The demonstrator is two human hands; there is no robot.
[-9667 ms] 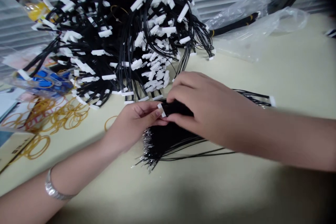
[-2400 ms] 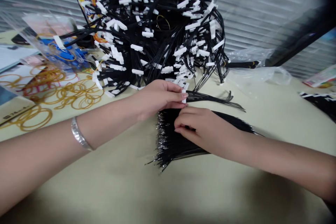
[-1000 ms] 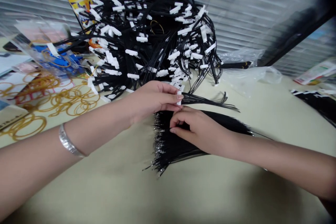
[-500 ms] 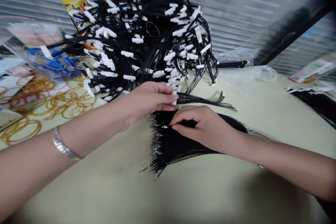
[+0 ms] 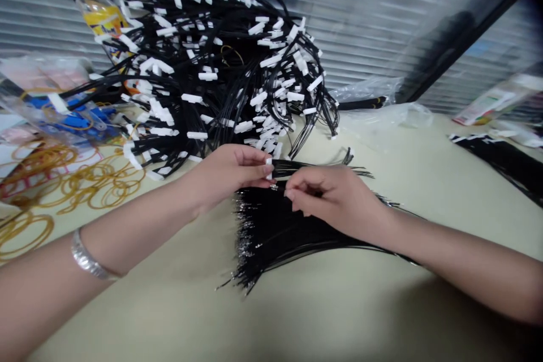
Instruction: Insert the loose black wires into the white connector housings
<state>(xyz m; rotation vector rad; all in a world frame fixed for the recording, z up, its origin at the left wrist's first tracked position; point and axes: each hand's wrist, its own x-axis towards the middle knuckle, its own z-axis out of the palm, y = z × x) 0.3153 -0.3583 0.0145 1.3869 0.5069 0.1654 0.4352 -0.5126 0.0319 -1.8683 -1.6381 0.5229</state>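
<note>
Lifted off the bundle since a moment ago, the right hand [image 5: 335, 198] now pinches a single wire [image 5: 280, 186] between its fingertips, just beside the left hand [image 5: 227, 172], whose fingers clamp a white connector [image 5: 268, 168]. A loose black wire bundle [image 5: 280, 237] lies on the table [image 5: 382, 305] below both hands, at center frame.

Room on the desk [image 5: 322, 317] toward the body — tangled wires [image 5: 220, 79] ahead

Blk wires [image 5: 271, 232], wht connectors [image 5: 268, 168], amber rubber bands [image 5: 102, 184], cream tabletop [image 5: 339, 311].
</note>
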